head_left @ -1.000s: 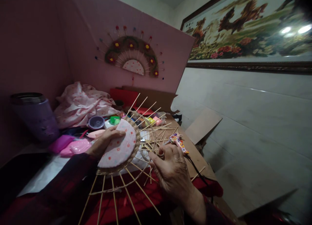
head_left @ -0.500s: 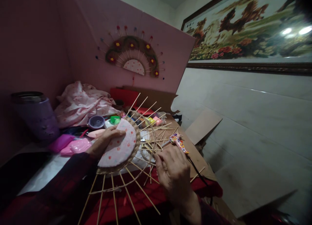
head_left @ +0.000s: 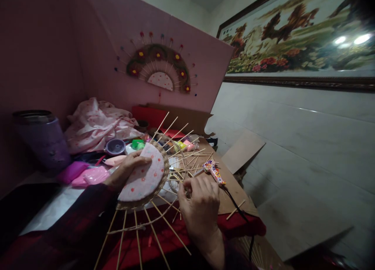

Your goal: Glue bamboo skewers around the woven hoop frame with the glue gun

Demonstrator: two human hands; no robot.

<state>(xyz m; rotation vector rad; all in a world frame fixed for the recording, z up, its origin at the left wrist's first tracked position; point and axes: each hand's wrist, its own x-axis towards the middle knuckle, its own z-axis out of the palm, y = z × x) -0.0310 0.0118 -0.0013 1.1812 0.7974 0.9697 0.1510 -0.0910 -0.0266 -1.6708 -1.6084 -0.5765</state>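
Note:
A half-round piece covered in pale dotted cloth has a braided cord rim and thin sticks fanning out from its curved edge. My left hand grips its straight side, thumb on top of the cloth. A twine strand runs in an arc across the sticks. At the right part of this arc, my right hand is closed with fingertips pinched by the twine; what lies between them is partly hidden. Scissors lie behind the sticks, and a flower-patterned glue gun rests just beyond my right hand.
A purple tumbler, crumpled pink cloth and pink packets are on the left. Loose sticks lie on the cardboard. A finished-looking fan hangs on the pink board, near a framed horse picture.
My right hand has moved left and slightly up, nearer the cloth-covered piece, with its fingers still pinched. My left hand and the piece have hardly moved.

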